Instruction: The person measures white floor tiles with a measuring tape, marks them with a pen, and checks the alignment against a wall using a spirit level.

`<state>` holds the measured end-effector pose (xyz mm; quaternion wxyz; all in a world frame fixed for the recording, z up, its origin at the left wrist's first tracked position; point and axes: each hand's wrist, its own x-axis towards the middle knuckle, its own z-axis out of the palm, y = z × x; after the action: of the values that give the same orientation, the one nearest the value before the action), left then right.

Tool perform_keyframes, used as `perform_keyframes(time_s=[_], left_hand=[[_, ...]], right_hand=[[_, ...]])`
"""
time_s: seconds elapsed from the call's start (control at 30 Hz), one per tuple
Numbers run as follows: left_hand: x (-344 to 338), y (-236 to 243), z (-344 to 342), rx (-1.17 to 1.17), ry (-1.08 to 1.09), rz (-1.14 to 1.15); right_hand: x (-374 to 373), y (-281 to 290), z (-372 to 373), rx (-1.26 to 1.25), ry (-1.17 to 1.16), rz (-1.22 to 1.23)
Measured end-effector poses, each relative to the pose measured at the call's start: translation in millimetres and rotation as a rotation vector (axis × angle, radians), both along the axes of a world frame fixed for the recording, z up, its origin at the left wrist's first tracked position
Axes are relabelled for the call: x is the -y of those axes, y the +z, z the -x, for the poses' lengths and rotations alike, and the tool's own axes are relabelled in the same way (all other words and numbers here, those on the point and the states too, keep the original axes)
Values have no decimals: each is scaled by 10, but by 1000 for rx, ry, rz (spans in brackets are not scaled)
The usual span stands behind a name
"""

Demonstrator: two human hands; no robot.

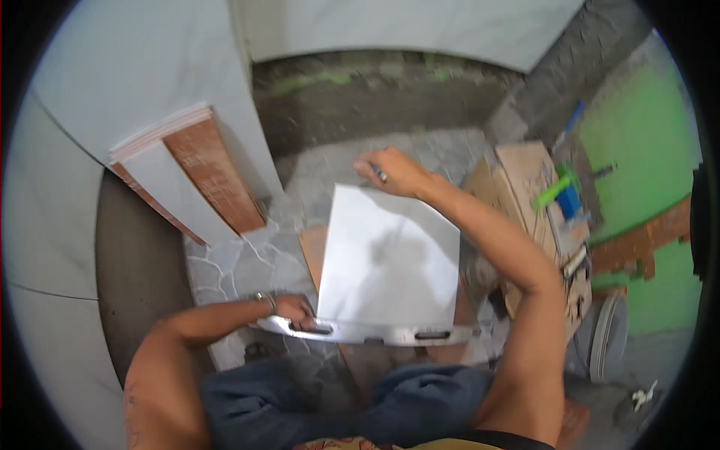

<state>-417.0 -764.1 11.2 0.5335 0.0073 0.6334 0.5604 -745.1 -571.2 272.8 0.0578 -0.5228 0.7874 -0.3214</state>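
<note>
A white square tile [386, 259] lies in front of me, with brown boards or tiles showing under its edges. Along its near edge runs a silver spirit level [382, 334] with hand slots. My left hand [295, 310] is closed round the level at its left slot, by the tile's near left corner. Over the tile's far edge is my right hand [401, 174], pinching a slim dark blue pen [377, 172]. My shadow falls across the tile.
Several tiles [214, 180] lean against the wall at left. On the right, cardboard boxes [517, 191] carry a green and blue tool [561, 191]. A white bucket [609, 337] stands nearer, below a wooden beam [637, 240]. Patterned grey flooring [247, 262] surrounds the tile.
</note>
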Motion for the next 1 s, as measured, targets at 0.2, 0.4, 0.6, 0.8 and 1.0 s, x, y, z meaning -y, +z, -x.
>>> perform_keyframes(time_s=[0.2, 0.4, 0.6, 0.8, 1.0], left_hand=[[-69, 455, 245, -72, -161, 185], [6, 476, 293, 24, -164, 27], [-198, 774, 277, 113, -142, 35], [-157, 904, 136, 40, -187, -6], [-780, 1218, 454, -528, -582, 86]], right_hand=[[-1636, -745, -1104, 10, 183, -831], [-2907, -1164, -1796, 400, -220, -682], [-3141, -1278, -2336, 385, -185, -583], [-2916, -1566, -2546, 214, -59, -639], [-2976, -1066, -2705, 375, -155, -569]])
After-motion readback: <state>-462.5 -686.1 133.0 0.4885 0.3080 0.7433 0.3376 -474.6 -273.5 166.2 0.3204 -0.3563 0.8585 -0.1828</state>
